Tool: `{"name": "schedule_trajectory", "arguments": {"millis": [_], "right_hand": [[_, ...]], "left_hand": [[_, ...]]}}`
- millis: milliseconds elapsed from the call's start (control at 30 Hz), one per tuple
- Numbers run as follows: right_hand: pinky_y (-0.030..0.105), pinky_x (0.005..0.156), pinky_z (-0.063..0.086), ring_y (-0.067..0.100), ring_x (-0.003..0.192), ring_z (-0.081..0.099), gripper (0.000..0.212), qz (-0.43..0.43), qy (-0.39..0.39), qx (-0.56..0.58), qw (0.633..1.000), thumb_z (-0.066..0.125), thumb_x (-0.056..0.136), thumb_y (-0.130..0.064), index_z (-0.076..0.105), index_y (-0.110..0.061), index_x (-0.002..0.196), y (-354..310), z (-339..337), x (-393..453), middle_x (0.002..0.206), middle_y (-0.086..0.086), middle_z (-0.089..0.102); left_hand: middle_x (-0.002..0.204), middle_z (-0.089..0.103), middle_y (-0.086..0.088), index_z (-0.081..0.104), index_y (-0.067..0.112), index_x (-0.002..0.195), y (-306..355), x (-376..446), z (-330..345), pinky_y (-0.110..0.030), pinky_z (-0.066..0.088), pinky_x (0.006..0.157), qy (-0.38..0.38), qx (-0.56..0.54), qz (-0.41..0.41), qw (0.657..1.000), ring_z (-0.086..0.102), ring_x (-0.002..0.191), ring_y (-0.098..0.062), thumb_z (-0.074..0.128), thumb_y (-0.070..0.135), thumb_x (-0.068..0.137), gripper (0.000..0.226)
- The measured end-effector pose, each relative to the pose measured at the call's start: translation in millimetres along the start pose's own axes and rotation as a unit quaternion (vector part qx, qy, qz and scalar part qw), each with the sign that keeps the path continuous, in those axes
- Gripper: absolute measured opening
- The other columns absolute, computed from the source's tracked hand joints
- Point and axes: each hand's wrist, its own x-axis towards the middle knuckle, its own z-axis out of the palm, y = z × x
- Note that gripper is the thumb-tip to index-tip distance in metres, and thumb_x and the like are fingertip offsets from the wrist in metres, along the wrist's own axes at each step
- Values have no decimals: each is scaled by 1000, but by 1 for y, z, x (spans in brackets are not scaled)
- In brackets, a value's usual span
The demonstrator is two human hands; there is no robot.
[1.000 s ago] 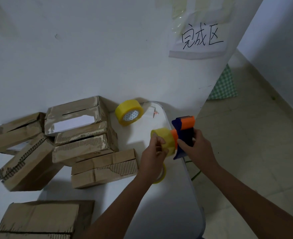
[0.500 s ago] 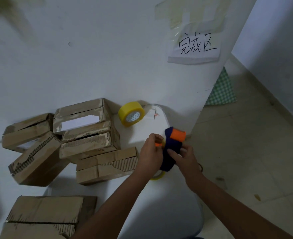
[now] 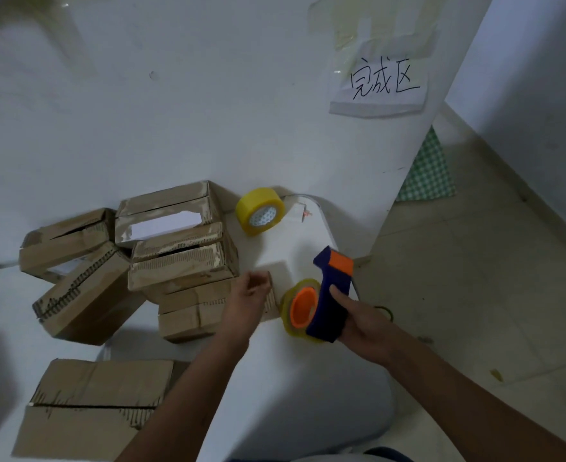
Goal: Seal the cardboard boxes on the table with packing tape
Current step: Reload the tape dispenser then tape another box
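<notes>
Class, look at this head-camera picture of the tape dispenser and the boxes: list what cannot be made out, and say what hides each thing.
1. Front right corner of the low box: hidden by the left hand, head view.
2. Dispenser handle: wrapped by the right hand.
3. Nearest box: its near side is cut off by the picture's bottom edge.
4. Left hand's fingertips: blurred; contact with the box is unclear.

Torn, rough cardboard boxes (image 3: 181, 261); glossy yellow tape roll (image 3: 259, 211); smooth white table (image 3: 295, 395).

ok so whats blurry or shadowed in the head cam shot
Head view: dim, flat light; the left hand is slightly motion-blurred, the tape dispenser in the right hand sharper; soft shadows sit under the cardboard boxes; wide-angle bending curves the table edge.
</notes>
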Motion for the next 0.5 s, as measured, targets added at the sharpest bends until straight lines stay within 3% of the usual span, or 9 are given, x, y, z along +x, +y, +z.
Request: {"name": "schedule_trajectory", "arguments": {"millis": [100, 233, 300, 367, 433, 500], "right_hand": [[31, 81, 54, 21, 100, 68, 43, -11, -40, -71, 997, 63, 83, -27, 61, -6, 120, 3, 5, -6, 112, 8, 70], [33, 98, 48, 19, 116, 61, 52, -30, -96, -230, 968, 70, 79, -14, 55, -17, 129, 3, 19, -13, 123, 2, 67], [35, 99, 48, 18, 117, 60, 54, -23, -114, -308, 944, 70, 82, 0, 53, -16, 130, 4, 25, -15, 124, 2, 66], [31, 91, 51, 17, 113, 62, 51, -7, -135, -354, 925, 67, 81, 10, 53, -9, 126, 8, 30, -17, 119, 1, 67], [24, 83, 51, 9, 101, 64, 43, -1, -144, -388, 910, 64, 80, 16, 55, -9, 114, 13, 37, -19, 103, -8, 69], [24, 82, 51, 6, 97, 63, 43, -3, -141, -410, 901, 63, 80, 17, 56, -16, 108, 18, 45, -19, 99, -10, 68]], "left_hand": [[111, 64, -15, 59, 10, 106, -23, 7, -15, -35, 52, 86, -31, -30, -132, 990, 62, 97, -22, 51, 24, 102, 17], [120, 65, -22, 59, -4, 121, -33, 11, -21, -37, 52, 88, -109, -110, -241, 958, 62, 111, -32, 42, 48, 103, 57], [127, 62, -25, 59, -3, 127, -32, 13, -25, -41, 49, 99, -147, -133, -250, 948, 60, 119, -34, 36, 62, 99, 74], [132, 60, -23, 62, 1, 129, -33, 18, -31, -44, 41, 111, -175, -145, -231, 946, 55, 126, -35, 36, 75, 91, 86], [123, 61, -19, 64, 2, 128, -31, 20, -39, -40, 45, 106, -195, -135, -215, 948, 58, 116, -32, 41, 77, 87, 88], [114, 65, -13, 62, 0, 128, -28, 18, -49, -34, 51, 92, -218, -115, -189, 950, 62, 105, -25, 51, 71, 85, 83]]}}
